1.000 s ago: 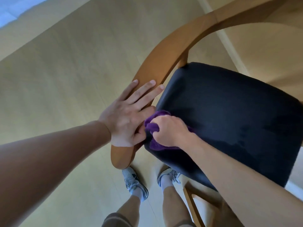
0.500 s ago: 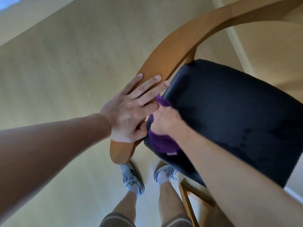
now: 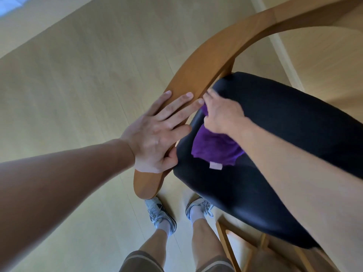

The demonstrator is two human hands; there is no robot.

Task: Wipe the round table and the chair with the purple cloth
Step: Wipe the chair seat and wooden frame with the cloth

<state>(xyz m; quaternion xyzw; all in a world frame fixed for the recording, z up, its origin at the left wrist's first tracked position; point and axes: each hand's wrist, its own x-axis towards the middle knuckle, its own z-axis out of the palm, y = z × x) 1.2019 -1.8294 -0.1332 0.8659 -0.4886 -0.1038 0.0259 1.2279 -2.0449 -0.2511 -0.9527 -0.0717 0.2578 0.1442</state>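
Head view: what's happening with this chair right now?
A person stands over a wooden chair with a black padded seat. The left hand rests flat, fingers straight, on the curved wooden armrest. The right hand grips a purple cloth and presses it on the seat near the edge by the armrest; the cloth trails out below the hand, its pale tag showing. No round table is in view, so only the chair is being wiped here.

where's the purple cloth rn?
Head view, centre: the purple cloth lies on the chair's black seat near its left edge, held under the right hand, beside the left hand resting flat on the wooden armrest.
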